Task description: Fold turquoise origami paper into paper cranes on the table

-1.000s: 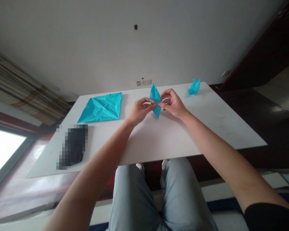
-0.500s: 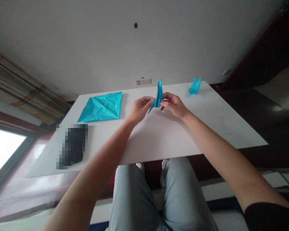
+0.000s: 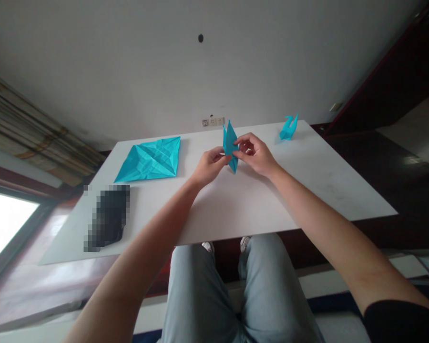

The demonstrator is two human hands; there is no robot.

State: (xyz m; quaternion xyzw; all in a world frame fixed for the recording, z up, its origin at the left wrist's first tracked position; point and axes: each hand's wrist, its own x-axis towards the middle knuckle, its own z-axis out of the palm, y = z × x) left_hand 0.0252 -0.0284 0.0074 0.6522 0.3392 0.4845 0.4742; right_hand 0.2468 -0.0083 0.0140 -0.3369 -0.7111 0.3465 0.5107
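Observation:
Between my two hands, above the white table, is a folded piece of blue origami paper, upright with two narrow points at the top and one pointing down. My left hand pinches its lower left side between thumb and fingers. On the right edge, my right hand grips it with thumb and fingertips. A finished blue paper crane stands at the back right of the table. To the left lies a creased, unfolded sheet of blue paper.
A dark, pixelated object lies at the table's front left. Behind the table rises a grey wall with sockets. A striped curtain and a bright window are on the left. My legs are below the front edge.
The folded paper has turned so that a broad face shows instead of its narrow edge, and its lower point has swung right. Both hands have shifted slightly with it.

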